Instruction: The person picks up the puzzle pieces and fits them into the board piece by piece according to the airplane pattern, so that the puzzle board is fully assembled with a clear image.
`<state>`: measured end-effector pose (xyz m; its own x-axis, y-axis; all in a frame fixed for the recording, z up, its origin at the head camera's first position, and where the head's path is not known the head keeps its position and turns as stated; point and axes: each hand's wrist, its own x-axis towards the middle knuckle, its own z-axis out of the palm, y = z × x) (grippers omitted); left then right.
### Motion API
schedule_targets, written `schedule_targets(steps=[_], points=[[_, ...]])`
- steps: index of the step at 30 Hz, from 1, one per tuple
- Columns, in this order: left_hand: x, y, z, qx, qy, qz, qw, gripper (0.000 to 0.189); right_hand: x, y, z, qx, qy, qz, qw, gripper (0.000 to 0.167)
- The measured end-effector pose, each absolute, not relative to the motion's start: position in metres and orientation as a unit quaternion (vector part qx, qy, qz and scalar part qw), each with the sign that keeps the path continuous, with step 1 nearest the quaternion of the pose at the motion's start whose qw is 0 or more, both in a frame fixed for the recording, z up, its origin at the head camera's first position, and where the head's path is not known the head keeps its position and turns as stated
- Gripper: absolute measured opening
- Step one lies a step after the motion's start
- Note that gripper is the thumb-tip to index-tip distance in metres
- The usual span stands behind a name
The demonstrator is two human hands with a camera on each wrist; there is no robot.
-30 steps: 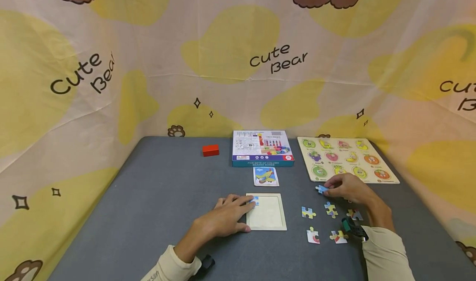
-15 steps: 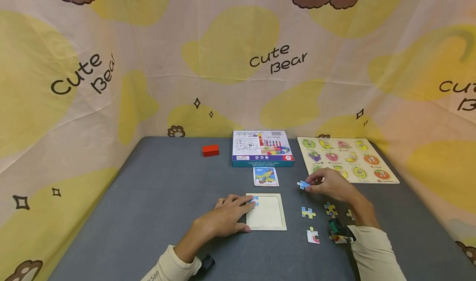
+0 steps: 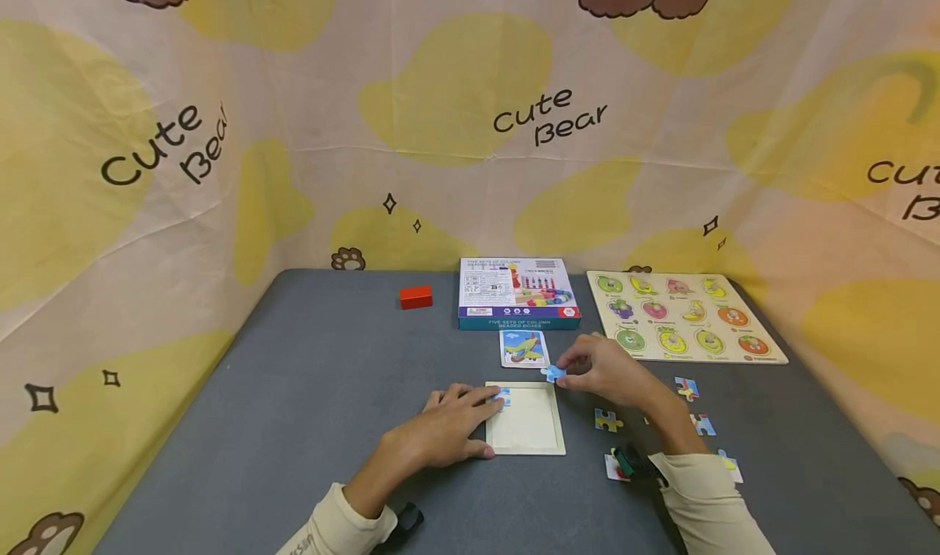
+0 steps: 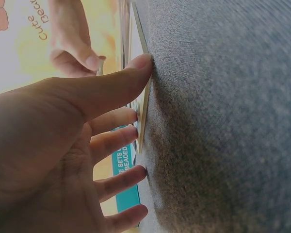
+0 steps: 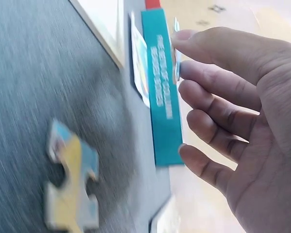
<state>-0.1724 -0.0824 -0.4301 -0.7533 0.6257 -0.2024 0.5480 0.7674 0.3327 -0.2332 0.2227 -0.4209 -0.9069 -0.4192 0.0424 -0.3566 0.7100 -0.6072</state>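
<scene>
A square wooden puzzle tray [image 3: 534, 424] lies on the table, with one blue jigsaw piece [image 3: 505, 396] in its far left corner. My left hand [image 3: 441, 431] rests on the tray's left side, fingers fairly straight; fingertips touch near that piece and the thumb [image 4: 140, 62] touches the rim. Between thumb and fingers, my right hand [image 3: 617, 371] pinches another blue jigsaw piece [image 3: 552, 373], held above the table by the tray's far right corner. In the right wrist view this piece [image 5: 177, 53] appears edge-on. Behind the tray lies an airplane picture card [image 3: 525, 348].
Several loose jigsaw pieces [image 3: 607, 420] lie right of the tray, some partly hidden by my right arm. Farther back are a beaded-boxes toy box [image 3: 520, 294], a red block [image 3: 416, 297] and a fruit board [image 3: 693, 314]. A printed cloth [image 3: 455, 130] hangs behind the table.
My right hand has carried the pinched jigsaw piece leftward, from near the fruit board to the tray's far right corner. My left hand has stayed on the tray.
</scene>
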Motion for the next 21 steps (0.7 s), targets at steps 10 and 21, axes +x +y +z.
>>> schedule_targets(steps=[10, 21], points=[[-0.172, -0.083, -0.429, 0.315, 0.927, 0.131, 0.155, 0.072, -0.228, 0.190, -0.431, -0.246, 0.930, -0.270, 0.045, 0.015], [-0.173, -0.084, -0.430, 0.319, 0.925, 0.140, 0.155, 0.071, -0.223, 0.173, -0.442, -0.271, 0.931, -0.239, 0.044, 0.014]])
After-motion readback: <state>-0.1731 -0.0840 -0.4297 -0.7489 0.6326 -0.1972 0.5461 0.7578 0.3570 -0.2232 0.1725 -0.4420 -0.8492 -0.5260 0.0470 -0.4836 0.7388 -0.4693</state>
